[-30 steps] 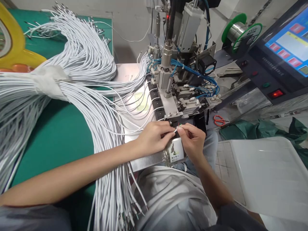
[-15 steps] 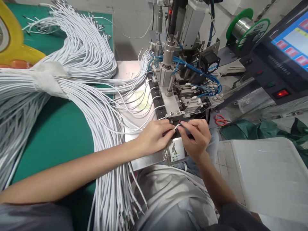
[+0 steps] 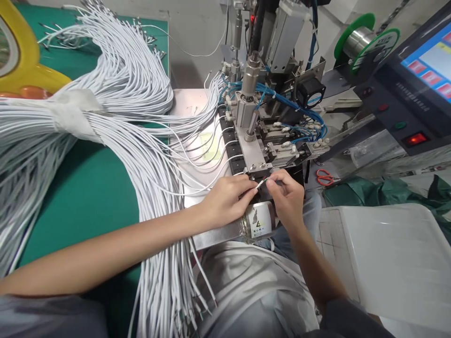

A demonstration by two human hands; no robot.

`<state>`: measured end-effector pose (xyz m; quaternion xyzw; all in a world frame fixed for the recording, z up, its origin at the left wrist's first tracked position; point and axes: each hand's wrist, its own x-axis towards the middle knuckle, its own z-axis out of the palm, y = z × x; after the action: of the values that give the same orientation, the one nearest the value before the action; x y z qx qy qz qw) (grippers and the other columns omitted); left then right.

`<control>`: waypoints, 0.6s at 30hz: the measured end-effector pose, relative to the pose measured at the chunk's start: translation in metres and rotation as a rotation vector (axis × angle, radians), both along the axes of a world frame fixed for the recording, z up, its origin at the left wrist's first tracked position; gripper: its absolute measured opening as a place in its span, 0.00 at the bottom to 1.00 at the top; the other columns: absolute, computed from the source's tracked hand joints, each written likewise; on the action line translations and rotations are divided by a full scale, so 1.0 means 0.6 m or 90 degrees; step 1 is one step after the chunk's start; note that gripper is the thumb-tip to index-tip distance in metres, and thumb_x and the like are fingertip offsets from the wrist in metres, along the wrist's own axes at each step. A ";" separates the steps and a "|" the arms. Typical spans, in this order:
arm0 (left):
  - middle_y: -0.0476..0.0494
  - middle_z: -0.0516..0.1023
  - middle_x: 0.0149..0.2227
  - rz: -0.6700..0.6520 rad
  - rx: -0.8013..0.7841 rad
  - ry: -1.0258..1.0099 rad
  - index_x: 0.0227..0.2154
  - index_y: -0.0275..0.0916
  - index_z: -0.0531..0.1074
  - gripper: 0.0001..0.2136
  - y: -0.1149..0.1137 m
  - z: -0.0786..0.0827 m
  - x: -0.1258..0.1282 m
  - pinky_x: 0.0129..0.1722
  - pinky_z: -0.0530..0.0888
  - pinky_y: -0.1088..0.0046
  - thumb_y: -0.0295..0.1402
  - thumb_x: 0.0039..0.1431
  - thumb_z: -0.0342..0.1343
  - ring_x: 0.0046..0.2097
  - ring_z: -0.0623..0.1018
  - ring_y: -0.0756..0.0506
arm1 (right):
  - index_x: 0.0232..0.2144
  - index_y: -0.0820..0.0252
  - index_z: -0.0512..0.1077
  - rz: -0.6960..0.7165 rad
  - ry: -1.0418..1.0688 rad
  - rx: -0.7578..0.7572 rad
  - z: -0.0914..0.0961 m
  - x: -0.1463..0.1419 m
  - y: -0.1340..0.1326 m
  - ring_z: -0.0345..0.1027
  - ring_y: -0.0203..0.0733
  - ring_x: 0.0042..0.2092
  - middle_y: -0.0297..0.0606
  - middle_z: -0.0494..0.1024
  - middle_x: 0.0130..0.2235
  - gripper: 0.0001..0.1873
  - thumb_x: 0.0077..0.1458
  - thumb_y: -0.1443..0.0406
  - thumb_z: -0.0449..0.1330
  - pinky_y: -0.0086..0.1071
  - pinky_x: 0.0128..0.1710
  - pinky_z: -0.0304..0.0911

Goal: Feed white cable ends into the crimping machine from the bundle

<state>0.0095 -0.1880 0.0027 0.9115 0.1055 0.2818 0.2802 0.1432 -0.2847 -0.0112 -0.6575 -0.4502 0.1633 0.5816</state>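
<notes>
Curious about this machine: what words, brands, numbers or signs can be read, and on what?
No words read clearly.
White label: triangle-like sign; characters too small.
Wire spool: lettering blurred.
Screen housing: lettering blurred.
Screen: wording unreadable.
Yellow note: marks too faint.
Fan: label too small.

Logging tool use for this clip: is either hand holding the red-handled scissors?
No, the red-handled scissors lie apart from the right hand, and the left hand pinches a white cable near its end.
</notes>
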 end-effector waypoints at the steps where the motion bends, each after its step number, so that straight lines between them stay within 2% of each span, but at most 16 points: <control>1: 0.48 0.72 0.24 -0.004 0.004 -0.002 0.33 0.34 0.74 0.09 0.000 0.000 0.000 0.25 0.65 0.78 0.27 0.61 0.48 0.25 0.70 0.52 | 0.26 0.59 0.67 0.021 0.036 -0.007 0.002 0.002 0.002 0.64 0.35 0.32 0.35 0.68 0.30 0.06 0.55 0.64 0.55 0.28 0.26 0.59; 7: 0.47 0.71 0.24 -0.040 0.024 -0.019 0.33 0.33 0.73 0.09 0.001 0.003 0.001 0.25 0.65 0.78 0.27 0.62 0.47 0.26 0.70 0.52 | 0.25 0.59 0.69 0.059 0.048 0.055 0.006 0.008 0.004 0.64 0.36 0.34 0.34 0.69 0.30 0.04 0.51 0.66 0.57 0.30 0.31 0.61; 10: 0.47 0.70 0.24 -0.065 0.047 0.007 0.32 0.33 0.73 0.11 0.003 0.002 0.002 0.26 0.65 0.77 0.27 0.63 0.45 0.27 0.70 0.51 | 0.25 0.58 0.69 0.048 0.041 0.059 0.003 0.006 -0.001 0.64 0.37 0.34 0.34 0.69 0.29 0.05 0.51 0.67 0.57 0.31 0.31 0.60; 14: 0.44 0.72 0.27 -0.062 0.147 0.109 0.32 0.33 0.73 0.13 0.005 -0.003 0.005 0.29 0.67 0.74 0.27 0.63 0.43 0.30 0.70 0.49 | 0.25 0.59 0.69 0.048 0.038 -0.013 -0.015 0.013 -0.008 0.63 0.35 0.31 0.35 0.69 0.30 0.06 0.52 0.64 0.57 0.28 0.26 0.58; 18: 0.42 0.72 0.29 -0.051 0.250 0.221 0.32 0.31 0.72 0.10 0.004 -0.008 0.010 0.30 0.68 0.72 0.24 0.58 0.45 0.31 0.71 0.48 | 0.25 0.60 0.65 0.112 0.144 -0.120 -0.042 0.026 -0.007 0.56 0.30 0.23 0.30 0.65 0.23 0.10 0.53 0.60 0.56 0.26 0.21 0.53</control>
<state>0.0155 -0.1857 -0.0023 0.9866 0.0593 0.1250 0.0869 0.1589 -0.2888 -0.0367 -0.6448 -0.4200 0.3280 0.5479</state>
